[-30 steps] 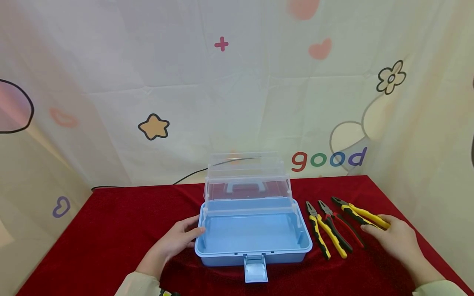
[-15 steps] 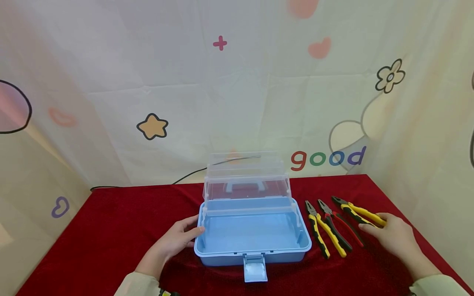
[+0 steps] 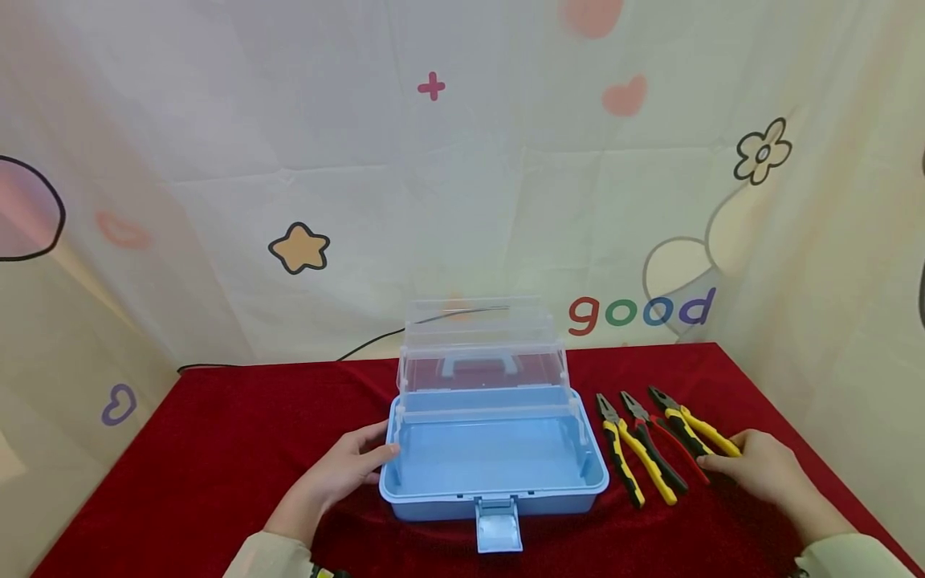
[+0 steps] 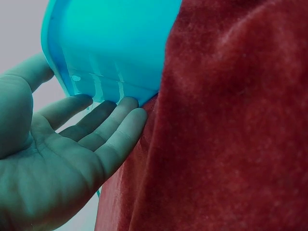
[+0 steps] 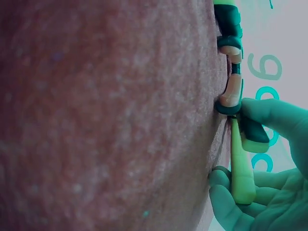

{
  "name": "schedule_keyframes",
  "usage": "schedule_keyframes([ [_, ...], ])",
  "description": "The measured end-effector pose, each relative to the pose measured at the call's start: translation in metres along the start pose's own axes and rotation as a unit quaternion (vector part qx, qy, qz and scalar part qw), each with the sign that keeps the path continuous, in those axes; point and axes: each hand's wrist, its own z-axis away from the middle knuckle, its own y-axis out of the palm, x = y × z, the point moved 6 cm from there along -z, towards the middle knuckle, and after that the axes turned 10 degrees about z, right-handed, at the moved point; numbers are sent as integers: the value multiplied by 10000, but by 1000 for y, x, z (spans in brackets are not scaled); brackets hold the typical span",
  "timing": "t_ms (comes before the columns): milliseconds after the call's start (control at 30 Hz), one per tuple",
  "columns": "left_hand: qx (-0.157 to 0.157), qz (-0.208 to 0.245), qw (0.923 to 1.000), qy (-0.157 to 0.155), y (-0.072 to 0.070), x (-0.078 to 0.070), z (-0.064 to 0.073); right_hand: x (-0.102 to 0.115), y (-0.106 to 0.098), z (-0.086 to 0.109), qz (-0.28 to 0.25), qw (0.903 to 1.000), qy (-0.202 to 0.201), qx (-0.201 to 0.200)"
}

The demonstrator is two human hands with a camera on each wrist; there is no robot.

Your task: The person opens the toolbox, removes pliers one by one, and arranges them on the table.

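A light blue toolbox [image 3: 491,457] stands with its clear lid [image 3: 482,365] raised and its front latch hanging down. My left hand [image 3: 347,466] holds its left side, thumb over the rim and fingers against the outer wall. In the left wrist view, the fingertips [image 4: 130,103] touch that wall low down. To the right of the box, my right hand [image 3: 766,470] grips the handles of the rightmost yellow-and-black pliers [image 3: 697,425], which lie on the cloth. The right wrist view shows the thumb on one handle and curled fingers [image 5: 224,204] at the other.
Between the box and the right hand lie yellow-and-black pliers [image 3: 627,449] and red-and-black pliers [image 3: 661,437], side by side. Dark red cloth [image 3: 238,449] covers the table. Behind it hangs a printed pale curtain [image 3: 462,201], with a black cable [image 3: 368,343] along its foot.
The right hand has shifted left, swinging the rightmost pliers' handles toward the red-and-black pair; the gap between those handles looks narrower. The left hand and toolbox have stayed put.
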Motion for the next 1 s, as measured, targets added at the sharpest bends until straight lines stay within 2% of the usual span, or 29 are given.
schedule_keyframes([
  [267,-86,-53,9999,-65,-1,-1,1,0,1,-1,7,10000,-54,51],
  [600,-1,-52,10000,-26,0,-1,0,-3,2,-4,-86,9994,139,301],
  [1000,-25,-84,10000,-31,0,0,0,-1,1,-2,0,9994,132,334],
])
